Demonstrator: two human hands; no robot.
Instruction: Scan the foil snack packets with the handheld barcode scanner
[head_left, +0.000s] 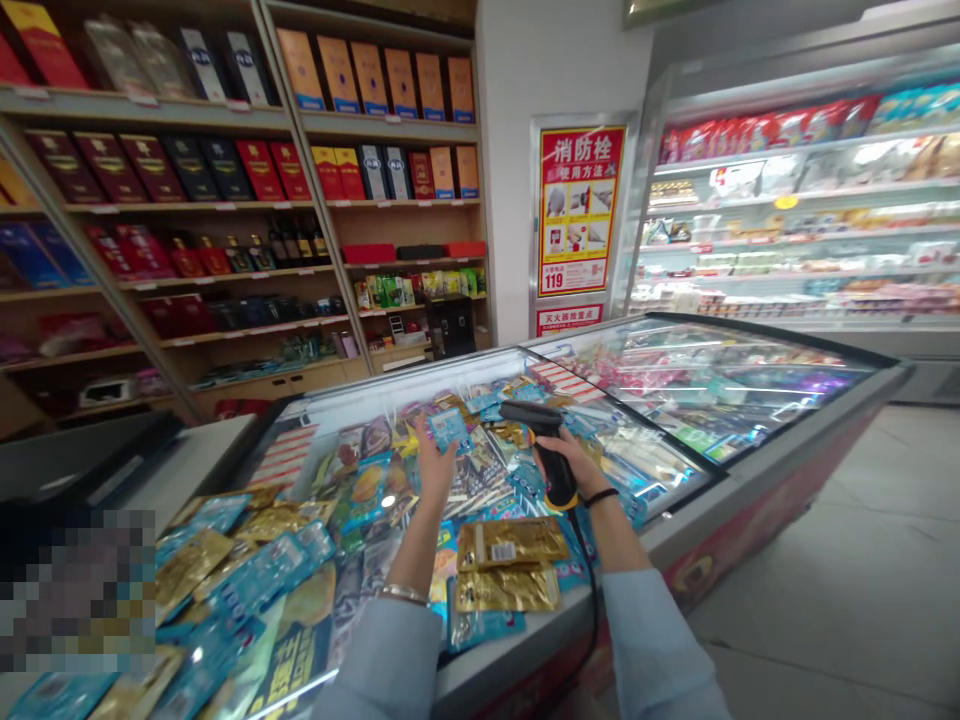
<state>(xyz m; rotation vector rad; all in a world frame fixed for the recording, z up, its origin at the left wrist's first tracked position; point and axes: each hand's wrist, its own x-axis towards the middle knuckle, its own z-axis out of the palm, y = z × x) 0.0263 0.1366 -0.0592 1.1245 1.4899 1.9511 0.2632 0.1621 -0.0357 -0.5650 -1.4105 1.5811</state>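
Note:
My left hand (435, 462) grips a small blue snack packet (448, 428) above the glass-topped chest freezer (690, 490). In my right hand (576, 462) is a black and yellow barcode scanner (553, 462), its head pointing left toward the packet. A black cable (591, 590) runs down from the scanner's handle over the freezer's front edge. Nearer to me, gold foil packets (514, 545) lie on top of blue packets (484, 625), and one gold packet shows a barcode. My fingers partly cover the blue packet and the scanner's handle.
A heap of blue and gold packets (255, 575) lies on the freezer's left end. Shelves of boxed goods (217, 170) line the back wall. A lit refrigerated display (795, 220) stands at the right, and tiled floor (847, 560) runs along the freezer's right side.

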